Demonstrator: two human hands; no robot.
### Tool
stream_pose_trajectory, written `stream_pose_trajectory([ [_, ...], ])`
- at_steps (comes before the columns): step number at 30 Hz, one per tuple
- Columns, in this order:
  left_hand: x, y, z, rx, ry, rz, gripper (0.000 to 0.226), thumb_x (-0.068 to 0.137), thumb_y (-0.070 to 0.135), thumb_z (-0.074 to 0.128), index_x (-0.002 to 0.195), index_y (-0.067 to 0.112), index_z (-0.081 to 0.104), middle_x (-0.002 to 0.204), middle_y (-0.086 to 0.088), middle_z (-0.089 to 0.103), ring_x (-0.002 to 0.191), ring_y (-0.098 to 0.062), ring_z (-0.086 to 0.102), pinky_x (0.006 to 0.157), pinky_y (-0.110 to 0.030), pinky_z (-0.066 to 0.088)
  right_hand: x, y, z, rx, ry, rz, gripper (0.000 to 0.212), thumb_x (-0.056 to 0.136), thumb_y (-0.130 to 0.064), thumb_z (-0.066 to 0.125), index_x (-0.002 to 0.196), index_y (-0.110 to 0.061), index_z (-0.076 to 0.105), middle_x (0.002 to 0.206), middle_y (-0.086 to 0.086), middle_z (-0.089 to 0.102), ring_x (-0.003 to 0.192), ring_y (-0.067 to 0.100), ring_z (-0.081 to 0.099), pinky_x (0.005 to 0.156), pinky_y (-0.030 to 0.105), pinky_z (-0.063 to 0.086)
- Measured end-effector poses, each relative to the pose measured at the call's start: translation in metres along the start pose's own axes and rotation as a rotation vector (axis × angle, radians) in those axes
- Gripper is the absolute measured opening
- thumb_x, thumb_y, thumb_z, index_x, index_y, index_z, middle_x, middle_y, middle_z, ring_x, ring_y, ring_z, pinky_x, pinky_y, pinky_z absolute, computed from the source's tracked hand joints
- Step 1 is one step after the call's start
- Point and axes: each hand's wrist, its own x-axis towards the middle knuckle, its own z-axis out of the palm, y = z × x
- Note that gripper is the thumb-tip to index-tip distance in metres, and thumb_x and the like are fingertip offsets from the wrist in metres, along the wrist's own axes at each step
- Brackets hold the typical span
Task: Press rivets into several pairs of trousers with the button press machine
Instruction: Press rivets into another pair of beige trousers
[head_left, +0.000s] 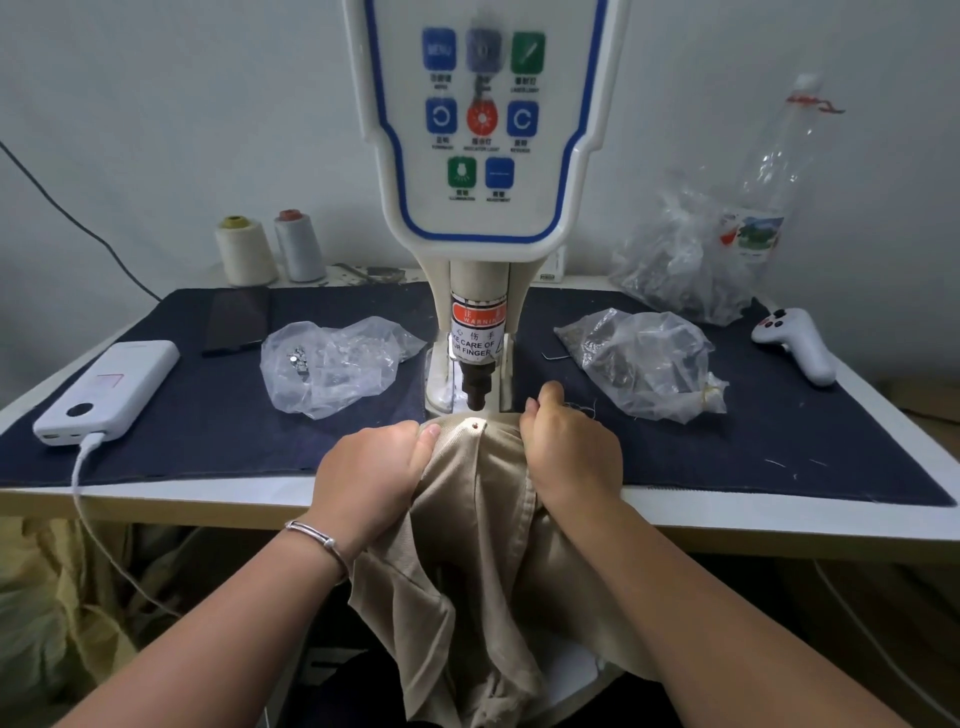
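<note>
The left hand (376, 467) and the right hand (569, 447) each gripped a fold of the beige woven trousers (478, 545), fingers curled into the cloth, at the desk's (208, 501) front edge. The fabric lay bunched under the black punch of the white button press machine (483, 208), a small dark rivet (475, 425) showing between the hands. Crumpled clear plastic bags (332, 364) lay either side on the navy cloth mat (218, 415); a white power bank (106, 392) sat near the left edge.
</note>
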Motion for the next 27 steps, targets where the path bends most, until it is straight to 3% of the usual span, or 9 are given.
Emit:
stream_pose_trajectory([
  [4, 0.0, 0.002, -0.001, -0.006, 0.002, -0.015, 0.048, 0.104, 0.05, 0.026, 0.071, 0.022, 0.046, 0.08, -0.004, 0.064, 0.083, -0.032, 0.06, 0.063, -0.037, 0.034, -0.003, -0.003, -0.004, 0.06, 0.059, 0.002, 0.026, 0.101, -0.021, 0.047, 0.101, 0.002, 0.06, 0.063, 0.018, 0.067, 0.055, 0.035, 0.065, 0.047, 0.029, 0.032],
  [7, -0.002, 0.006, -0.005, -0.078, -0.008, -0.039, 0.049, 0.104, 0.049, 0.029, 0.068, 0.02, 0.045, 0.077, -0.003, 0.06, 0.083, -0.03, 0.057, 0.063, -0.038, 0.034, -0.001, -0.002, -0.01, 0.091, 0.068, 0.054, 0.03, 0.104, -0.026, 0.039, 0.107, -0.001, 0.056, 0.076, 0.017, 0.069, 0.069, 0.036, 0.066, 0.053, 0.032, 0.034],
  [12, -0.005, 0.012, -0.036, -0.279, 0.149, -0.034, 0.054, 0.102, 0.047, 0.044, 0.059, 0.015, 0.035, 0.054, 0.001, 0.042, 0.056, -0.018, 0.041, 0.053, -0.038, 0.026, -0.001, -0.009, -0.05, 0.311, 0.082, 0.065, 0.027, 0.103, -0.029, 0.037, 0.091, -0.009, 0.05, 0.068, 0.002, 0.056, 0.065, 0.024, 0.053, 0.057, 0.034, 0.036],
  [16, -0.008, 0.015, -0.049, -0.418, 0.119, -0.05, 0.058, 0.1, 0.039, 0.052, 0.053, 0.019, 0.026, 0.045, 0.005, 0.028, 0.046, -0.011, 0.028, 0.051, -0.034, 0.023, 0.002, -0.018, -0.081, 0.703, -0.326, 0.318, 0.026, 0.099, -0.024, 0.043, 0.087, -0.006, 0.057, 0.071, -0.001, 0.05, 0.064, 0.014, 0.048, 0.055, 0.03, 0.035],
  [19, -0.013, 0.013, -0.049, -0.495, -0.061, -0.137, 0.051, 0.099, 0.033, 0.055, 0.053, 0.016, 0.041, 0.051, 0.002, 0.04, 0.051, -0.011, 0.035, 0.052, -0.025, 0.028, -0.015, -0.018, -0.093, 0.793, -0.682, 0.412, 0.027, 0.096, -0.018, 0.05, 0.073, -0.011, 0.06, 0.066, 0.001, 0.054, 0.061, 0.012, 0.049, 0.055, 0.026, 0.038],
  [22, -0.03, 0.004, -0.053, -0.644, -0.213, -0.163, 0.038, 0.098, 0.03, 0.058, 0.064, 0.014, 0.064, 0.065, -0.003, 0.059, 0.066, -0.016, 0.051, 0.065, -0.027, 0.039, -0.032, -0.009, -0.096, 1.047, -0.838, 0.542, 0.024, 0.094, -0.022, 0.059, 0.074, -0.012, 0.065, 0.067, 0.005, 0.064, 0.067, 0.019, 0.06, 0.066, 0.028, 0.047],
  [24, -0.044, -0.003, -0.06, -0.817, -0.303, -0.155, 0.029, 0.095, 0.031, 0.063, 0.08, 0.013, 0.079, 0.083, -0.002, 0.074, 0.081, -0.014, 0.066, 0.084, -0.032, 0.047, -0.037, 0.001, -0.102, 1.331, -0.929, 0.562, 0.016, 0.089, -0.018, 0.063, 0.076, -0.009, 0.065, 0.07, 0.007, 0.063, 0.066, 0.019, 0.061, 0.066, 0.029, 0.049],
  [26, -0.055, -0.006, -0.07, -1.049, -0.418, -0.197, 0.039, 0.083, 0.042, 0.07, 0.101, 0.008, 0.078, 0.104, -0.013, 0.076, 0.099, -0.022, 0.07, 0.095, -0.038, 0.047, -0.04, 0.007, -0.114, 1.488, -1.013, 0.489, 0.005, 0.08, -0.014, 0.063, 0.078, -0.01, 0.06, 0.069, 0.005, 0.057, 0.063, 0.016, 0.055, 0.062, 0.028, 0.045],
  [27, -0.057, -0.009, -0.075, -1.123, -0.475, -0.232, 0.048, 0.076, 0.046, 0.074, 0.102, 0.006, 0.077, 0.105, -0.018, 0.074, 0.097, -0.025, 0.07, 0.093, -0.037, 0.049, -0.041, 0.008, -0.12, 1.523, -1.04, 0.452, 0.006, 0.077, -0.013, 0.061, 0.081, -0.01, 0.059, 0.07, 0.004, 0.054, 0.062, 0.016, 0.054, 0.061, 0.028, 0.043],
])
